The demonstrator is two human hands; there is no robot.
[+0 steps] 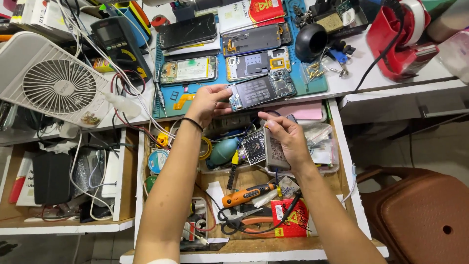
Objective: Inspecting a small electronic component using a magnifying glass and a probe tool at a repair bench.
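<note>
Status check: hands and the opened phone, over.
Left hand grips opened phone at mat edge. Right hand pinches small part over drawer. Nothing between.

Opened phone body (259, 91): dark inner frame, circuit board exposed along the right end, lying tilted at the front edge of the blue work mat. Small grey rectangular part (273, 149): upright, above the open drawer.

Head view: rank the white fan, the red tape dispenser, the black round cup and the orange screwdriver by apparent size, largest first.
1. white fan
2. red tape dispenser
3. orange screwdriver and black round cup: they look alike in area, and the screwdriver lies nearer the camera, so no ranking.
</note>
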